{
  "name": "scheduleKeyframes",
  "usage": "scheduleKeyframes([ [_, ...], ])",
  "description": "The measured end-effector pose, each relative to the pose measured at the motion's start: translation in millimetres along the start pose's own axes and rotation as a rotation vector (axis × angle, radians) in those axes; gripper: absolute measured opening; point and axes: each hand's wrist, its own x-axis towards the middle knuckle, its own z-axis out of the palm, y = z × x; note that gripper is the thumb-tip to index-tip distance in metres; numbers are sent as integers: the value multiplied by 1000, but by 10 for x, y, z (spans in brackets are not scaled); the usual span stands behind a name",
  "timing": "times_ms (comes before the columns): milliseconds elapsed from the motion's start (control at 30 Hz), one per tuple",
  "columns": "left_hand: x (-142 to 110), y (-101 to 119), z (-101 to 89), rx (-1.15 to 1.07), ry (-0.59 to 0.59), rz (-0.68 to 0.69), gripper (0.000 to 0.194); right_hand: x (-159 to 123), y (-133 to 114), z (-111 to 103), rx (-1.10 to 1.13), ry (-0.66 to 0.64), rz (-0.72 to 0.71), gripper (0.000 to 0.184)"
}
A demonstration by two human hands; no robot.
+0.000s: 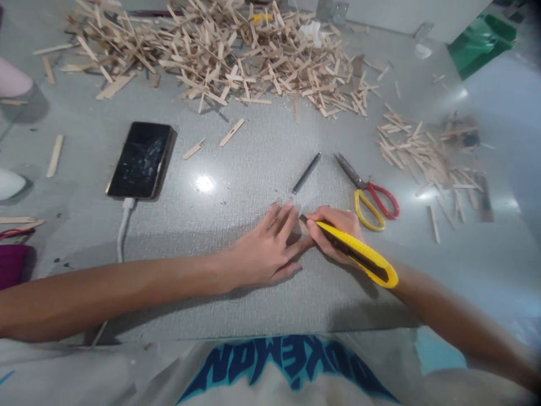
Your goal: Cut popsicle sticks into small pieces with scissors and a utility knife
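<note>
A yellow box cutter (359, 251) is gripped in my right hand (333, 231), its handle slanting back over the wrist. The dark blade end points left, close to the fingertips of my left hand (270, 242). That hand lies on the table with its fingers stretched out and somewhat apart. Whether a small piece of wood sits under those fingertips I cannot make out. Just beyond the hands lies a thin dark pen-like tool (307, 172). To its right rest scissors (366, 192) with one red and one yellow handle loop, blades pointing up and left.
A big heap of wooden stick pieces (236, 56) covers the back of the table (236, 169). A smaller pile (414, 141) lies at the right. The phone (141, 160) on the left has a white cable (125, 225). A green container (482, 45) stands at back right.
</note>
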Motion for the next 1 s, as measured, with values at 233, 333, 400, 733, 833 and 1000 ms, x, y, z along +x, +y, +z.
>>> scheduleKeyframes([
  [233,21,28,-26,51,-3,-12,72,3,-17,-3,-27,29,-30,17],
  [333,21,38,-23,78,-6,-11,70,-4,-21,5,-54,38,-74,15],
  [400,18,40,-21,77,-7,-12,70,-11,-14,8,-45,33,-82,15],
  [733,15,26,-14,30,-21,-8,68,-34,17,-22,-51,-13,-42,14],
  [833,11,27,-10,31,-33,-5,67,-32,11,-34,-55,-20,-35,14],
  [1000,14,18,-16,48,-43,6,67,-30,11,-43,-16,-5,-34,15],
])
